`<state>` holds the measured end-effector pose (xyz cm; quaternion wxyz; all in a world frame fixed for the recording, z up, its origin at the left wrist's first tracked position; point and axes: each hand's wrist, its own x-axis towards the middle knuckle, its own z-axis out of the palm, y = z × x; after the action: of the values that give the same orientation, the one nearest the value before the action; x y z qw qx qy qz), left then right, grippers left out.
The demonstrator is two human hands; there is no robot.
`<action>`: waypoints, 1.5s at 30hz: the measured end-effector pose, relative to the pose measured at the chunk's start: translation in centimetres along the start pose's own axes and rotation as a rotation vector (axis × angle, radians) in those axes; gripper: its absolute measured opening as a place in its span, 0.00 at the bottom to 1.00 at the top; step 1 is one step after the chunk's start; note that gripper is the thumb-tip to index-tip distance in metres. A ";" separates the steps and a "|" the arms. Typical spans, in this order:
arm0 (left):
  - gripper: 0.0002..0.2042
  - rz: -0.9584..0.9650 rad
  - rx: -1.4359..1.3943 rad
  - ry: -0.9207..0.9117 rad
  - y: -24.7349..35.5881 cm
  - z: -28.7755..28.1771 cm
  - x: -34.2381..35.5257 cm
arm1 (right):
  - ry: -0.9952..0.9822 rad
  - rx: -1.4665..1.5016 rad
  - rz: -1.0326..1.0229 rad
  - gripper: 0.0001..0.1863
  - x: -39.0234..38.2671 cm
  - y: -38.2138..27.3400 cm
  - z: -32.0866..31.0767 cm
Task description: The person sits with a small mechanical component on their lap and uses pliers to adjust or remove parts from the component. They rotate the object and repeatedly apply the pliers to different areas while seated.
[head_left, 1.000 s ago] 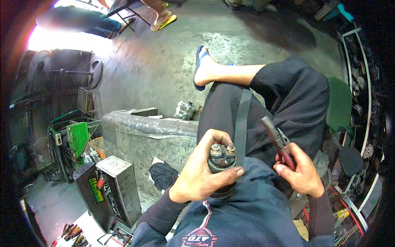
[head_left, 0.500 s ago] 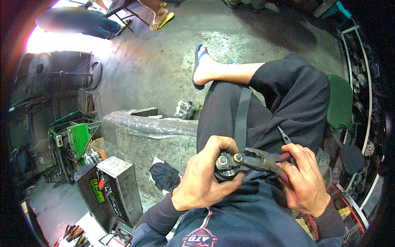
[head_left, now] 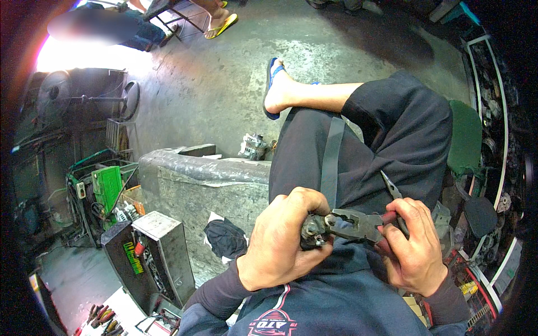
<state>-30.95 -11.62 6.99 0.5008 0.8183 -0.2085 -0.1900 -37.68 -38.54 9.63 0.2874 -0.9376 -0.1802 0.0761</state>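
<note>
The left hand (head_left: 283,241) is curled firmly around a dark, round metal part with bolts on its top (head_left: 315,234), which is situated above the lap; the fingers and the palm hide most of its body. The right hand (head_left: 414,246) is closed around the red handles of grey steel combination pliers (head_left: 364,227), and slim, pointed dark pliers (head_left: 392,186) stick out between its fingers. The head of the combination pliers reaches the bolts, but I cannot tell if it grips one.

Just beyond the hands, the crossed legs in black trousers (head_left: 392,134) occupy the space. To the left there is a long, worn grey block (head_left: 207,193), with a silver finned metal part (head_left: 254,147) behind it. A crumpled black cloth (head_left: 225,238) lies near the left forearm, between the block and an upright grey metal box (head_left: 159,225). At the right stands a dark green padded seat (head_left: 465,140).
</note>
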 end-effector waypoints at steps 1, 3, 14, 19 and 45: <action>0.26 0.018 0.004 0.001 0.0 0.0 0.0 | -0.007 0.007 -0.002 0.20 -0.1 0.1 0.1; 0.26 0.040 0.000 -0.023 -0.1 -0.1 0.1 | -0.021 0.020 -0.008 0.18 -0.4 0.4 0.4; 0.23 -0.113 -0.133 -0.210 0.7 -1.7 0.9 | -0.050 0.136 -0.055 0.17 -0.5 1.7 1.5; 0.24 -0.114 -0.258 -0.385 -0.4 -2.5 1.8 | -0.083 0.201 -0.066 0.17 -0.5 2.2 2.0; 0.22 -0.078 0.109 -0.061 1.1 -0.2 1.2 | -0.024 0.161 0.150 0.16 -1.3 -1.0 2.4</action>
<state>-30.02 -12.54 7.93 0.4412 0.8457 -0.2017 -0.2225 -39.74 -37.04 8.25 0.3534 -0.9213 -0.1062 0.1229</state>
